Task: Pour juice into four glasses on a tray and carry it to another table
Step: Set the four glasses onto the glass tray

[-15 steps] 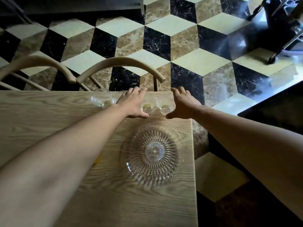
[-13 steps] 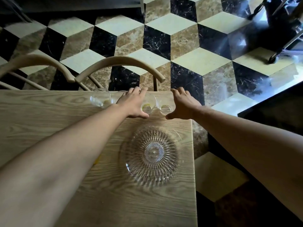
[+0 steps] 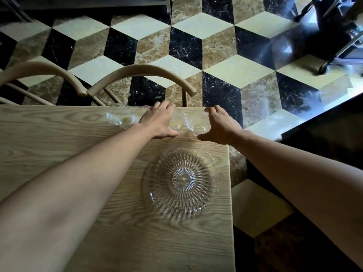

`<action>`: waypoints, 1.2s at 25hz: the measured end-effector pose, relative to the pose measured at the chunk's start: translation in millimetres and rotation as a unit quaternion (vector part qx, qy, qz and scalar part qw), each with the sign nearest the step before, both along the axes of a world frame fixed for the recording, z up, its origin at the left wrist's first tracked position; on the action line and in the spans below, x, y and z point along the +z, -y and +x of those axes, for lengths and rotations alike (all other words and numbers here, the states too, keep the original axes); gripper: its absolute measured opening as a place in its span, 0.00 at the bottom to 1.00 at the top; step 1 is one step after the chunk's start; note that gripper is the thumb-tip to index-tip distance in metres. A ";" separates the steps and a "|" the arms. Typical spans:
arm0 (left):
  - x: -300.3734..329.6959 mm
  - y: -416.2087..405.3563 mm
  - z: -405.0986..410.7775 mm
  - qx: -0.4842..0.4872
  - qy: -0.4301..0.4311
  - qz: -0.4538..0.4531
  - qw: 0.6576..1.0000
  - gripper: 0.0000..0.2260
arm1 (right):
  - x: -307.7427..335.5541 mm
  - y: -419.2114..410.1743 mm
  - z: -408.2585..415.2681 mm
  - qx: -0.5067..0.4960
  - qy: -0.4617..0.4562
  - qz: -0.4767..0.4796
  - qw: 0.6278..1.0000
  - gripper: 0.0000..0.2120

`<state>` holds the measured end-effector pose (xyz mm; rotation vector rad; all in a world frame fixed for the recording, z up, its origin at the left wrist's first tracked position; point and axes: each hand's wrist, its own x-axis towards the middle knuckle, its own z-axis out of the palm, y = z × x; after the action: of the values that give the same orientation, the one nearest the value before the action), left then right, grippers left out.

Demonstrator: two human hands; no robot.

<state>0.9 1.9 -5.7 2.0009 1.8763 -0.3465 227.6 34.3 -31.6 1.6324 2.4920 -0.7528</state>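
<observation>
A row of clear glasses stands along the far edge of the wooden table (image 3: 59, 146). My left hand (image 3: 159, 120) curls round one glass (image 3: 177, 122) near the middle of the row. My right hand (image 3: 218, 124) curls round the rightmost glass (image 3: 196, 125). Two more glasses stand to the left: one (image 3: 118, 116) is in plain view, the other (image 3: 138, 115) is partly hidden behind my left hand. A round ribbed clear glass tray (image 3: 179, 183) lies on the table nearer to me, with nothing on it. No juice container is in view.
Two curved wooden chair backs (image 3: 141, 72) stand just beyond the table's far edge. The table's right edge runs close to the tray. Beyond is a cube-patterned tiled floor (image 3: 235, 65), with a dark wheeled stand (image 3: 334, 26) at the far right.
</observation>
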 end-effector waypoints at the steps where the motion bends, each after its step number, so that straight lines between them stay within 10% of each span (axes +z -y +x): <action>1: 5.9 2.9 -0.3 0.003 0.005 0.004 1.000 0.45 | 4.0 4.6 2.2 -0.005 -0.010 0.000 1.000 0.51; 30: -12.1 162.2 4.5 0.097 0.135 -0.020 0.986 0.50 | -8.9 146.7 14.3 -0.033 -0.065 -0.071 0.995 0.52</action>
<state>5.4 -160.3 -17.8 1.7224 1.8522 -0.0549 241.9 -112.3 -40.5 1.6730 2.4131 -1.0504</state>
